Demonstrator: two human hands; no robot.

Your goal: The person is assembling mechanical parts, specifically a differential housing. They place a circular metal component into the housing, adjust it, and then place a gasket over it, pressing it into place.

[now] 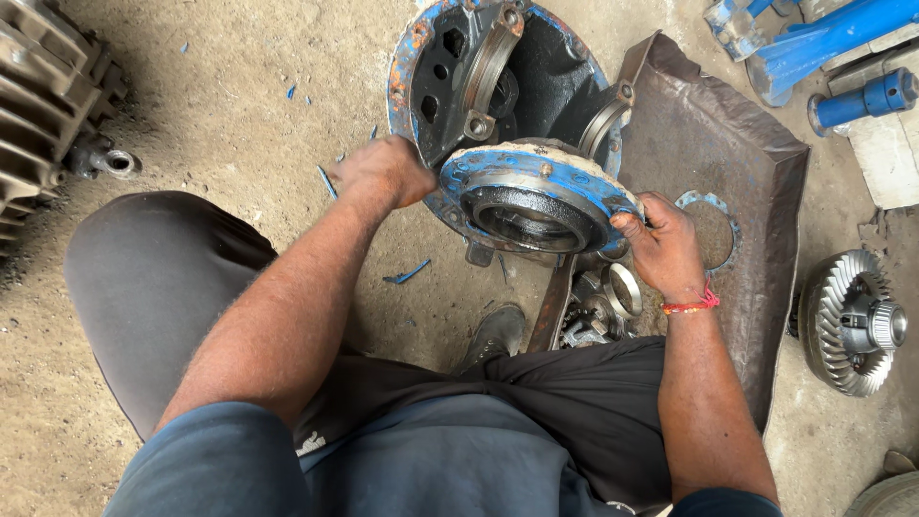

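Observation:
A heavy blue-painted differential housing [498, 67] stands on the dirt floor in front of me, its open cavity facing up. On its near side sits a round blue bearing flange [536, 196] with a dark bore. My left hand [383, 172] grips the housing's left rim beside the flange. My right hand [661, 244], a red thread at its wrist, holds the flange's right edge. My knees and dark trousers fill the lower part of the view.
A rusty metal tray [747, 163] lies to the right with a thin ring gasket [713, 225], bearing rings [622, 287] and small gears. A large ring gear [847, 321] rests far right. Blue tools [842, 38] lie top right, a finned engine block [43, 96] at left.

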